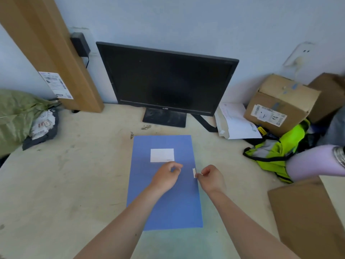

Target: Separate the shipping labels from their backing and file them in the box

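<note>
Peeling underway: right hand [209, 175] pinches small white strip [194, 172] at blue sheet [168, 206] edge. Left hand [165, 177] curled beside white label [162, 155]; contents unclear. Next: free strip cleanly, find box.

Dark monitor [168, 79] against wall; neon vest [276, 152] right; green sack [16, 113] left.

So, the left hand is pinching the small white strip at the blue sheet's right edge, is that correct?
Not quite: the head view shows the right hand pinching the small white strip at the right edge of the blue sheet; the left hand holds nothing visible.
</note>
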Demonstrator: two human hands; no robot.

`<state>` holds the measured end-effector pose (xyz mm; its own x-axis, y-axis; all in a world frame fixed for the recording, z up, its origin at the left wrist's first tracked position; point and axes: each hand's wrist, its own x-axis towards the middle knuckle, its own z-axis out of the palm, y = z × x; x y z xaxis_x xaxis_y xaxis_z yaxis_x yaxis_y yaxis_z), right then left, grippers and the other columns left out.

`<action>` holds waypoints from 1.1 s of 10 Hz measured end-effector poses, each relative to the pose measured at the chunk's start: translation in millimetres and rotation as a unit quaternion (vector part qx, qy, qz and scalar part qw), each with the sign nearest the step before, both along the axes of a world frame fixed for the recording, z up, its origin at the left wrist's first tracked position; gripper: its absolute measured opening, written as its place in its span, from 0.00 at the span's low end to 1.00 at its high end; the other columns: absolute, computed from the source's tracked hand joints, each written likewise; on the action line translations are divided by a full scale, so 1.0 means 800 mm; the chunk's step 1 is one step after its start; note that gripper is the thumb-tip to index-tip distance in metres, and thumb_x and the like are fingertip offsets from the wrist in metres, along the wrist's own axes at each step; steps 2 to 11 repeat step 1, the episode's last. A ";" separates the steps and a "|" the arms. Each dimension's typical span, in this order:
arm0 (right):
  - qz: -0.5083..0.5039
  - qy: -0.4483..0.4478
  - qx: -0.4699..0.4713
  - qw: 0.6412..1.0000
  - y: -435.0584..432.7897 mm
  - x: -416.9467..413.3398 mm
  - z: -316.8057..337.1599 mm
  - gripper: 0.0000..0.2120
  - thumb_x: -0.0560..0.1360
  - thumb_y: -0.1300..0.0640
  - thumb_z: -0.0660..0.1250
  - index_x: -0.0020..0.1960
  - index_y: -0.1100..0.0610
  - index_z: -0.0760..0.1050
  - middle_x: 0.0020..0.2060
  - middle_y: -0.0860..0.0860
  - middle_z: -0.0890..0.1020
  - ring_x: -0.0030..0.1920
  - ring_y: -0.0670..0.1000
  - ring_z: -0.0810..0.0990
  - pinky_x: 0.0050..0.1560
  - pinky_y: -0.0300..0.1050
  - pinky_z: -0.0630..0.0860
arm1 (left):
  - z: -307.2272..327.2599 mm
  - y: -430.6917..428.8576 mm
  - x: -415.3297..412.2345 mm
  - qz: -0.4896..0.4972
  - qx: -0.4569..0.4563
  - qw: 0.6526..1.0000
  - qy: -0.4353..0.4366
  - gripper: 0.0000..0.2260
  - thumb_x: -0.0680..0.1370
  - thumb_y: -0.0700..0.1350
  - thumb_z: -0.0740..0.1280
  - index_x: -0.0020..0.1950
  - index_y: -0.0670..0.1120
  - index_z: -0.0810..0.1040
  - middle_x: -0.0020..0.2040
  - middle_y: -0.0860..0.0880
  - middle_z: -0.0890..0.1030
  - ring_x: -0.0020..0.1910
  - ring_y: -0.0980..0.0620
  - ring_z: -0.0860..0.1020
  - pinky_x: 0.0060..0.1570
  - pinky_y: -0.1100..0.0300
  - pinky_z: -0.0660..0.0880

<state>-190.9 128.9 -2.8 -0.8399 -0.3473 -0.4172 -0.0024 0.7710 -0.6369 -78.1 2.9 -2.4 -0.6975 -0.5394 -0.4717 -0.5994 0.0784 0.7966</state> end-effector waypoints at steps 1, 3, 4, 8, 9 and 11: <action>0.027 -0.005 -0.080 0.996 0.000 -0.009 0.010 0.05 0.73 0.62 0.67 0.42 0.53 0.75 0.38 0.45 0.78 0.44 0.52 0.79 0.44 0.43 0.73 | 0.015 0.007 -0.013 0.042 0.018 0.999 0.023 0.12 0.80 0.43 0.60 0.62 0.49 0.76 0.65 0.53 0.76 0.65 0.55 0.73 0.60 0.62 0.69; 0.027 -0.005 -0.080 0.996 0.000 -0.009 0.010 0.05 0.73 0.62 0.67 0.42 0.53 0.75 0.38 0.45 0.78 0.44 0.52 0.79 0.44 0.43 0.73 | 0.015 0.007 -0.013 0.042 0.018 0.999 0.023 0.12 0.80 0.43 0.60 0.62 0.49 0.76 0.65 0.53 0.76 0.65 0.55 0.73 0.60 0.62 0.69; 0.027 -0.005 -0.080 0.996 0.000 -0.009 0.010 0.05 0.73 0.62 0.67 0.42 0.53 0.75 0.38 0.45 0.78 0.44 0.52 0.79 0.44 0.43 0.73 | 0.015 0.007 -0.013 0.042 0.018 0.999 0.023 0.12 0.80 0.43 0.60 0.62 0.49 0.76 0.65 0.53 0.76 0.65 0.55 0.73 0.60 0.62 0.69; 0.027 -0.005 -0.080 0.996 0.000 -0.009 0.010 0.05 0.73 0.62 0.67 0.42 0.53 0.75 0.38 0.45 0.78 0.44 0.52 0.79 0.44 0.43 0.73 | 0.015 0.007 -0.013 0.042 0.018 0.999 0.023 0.12 0.80 0.43 0.60 0.62 0.49 0.76 0.65 0.53 0.76 0.65 0.55 0.73 0.60 0.62 0.69; 0.027 -0.005 -0.080 0.996 0.000 -0.009 0.010 0.05 0.73 0.62 0.67 0.42 0.53 0.75 0.38 0.45 0.78 0.44 0.52 0.79 0.44 0.43 0.73 | 0.015 0.007 -0.013 0.042 0.018 0.999 0.023 0.12 0.80 0.43 0.60 0.62 0.49 0.76 0.65 0.53 0.76 0.65 0.55 0.73 0.60 0.62 0.69; 0.027 -0.005 -0.080 0.996 0.000 -0.009 0.010 0.05 0.73 0.62 0.67 0.42 0.53 0.75 0.38 0.45 0.78 0.44 0.52 0.79 0.44 0.43 0.73 | 0.015 0.007 -0.013 0.042 0.018 0.999 0.023 0.12 0.80 0.43 0.60 0.62 0.49 0.76 0.65 0.53 0.76 0.65 0.55 0.73 0.60 0.62 0.69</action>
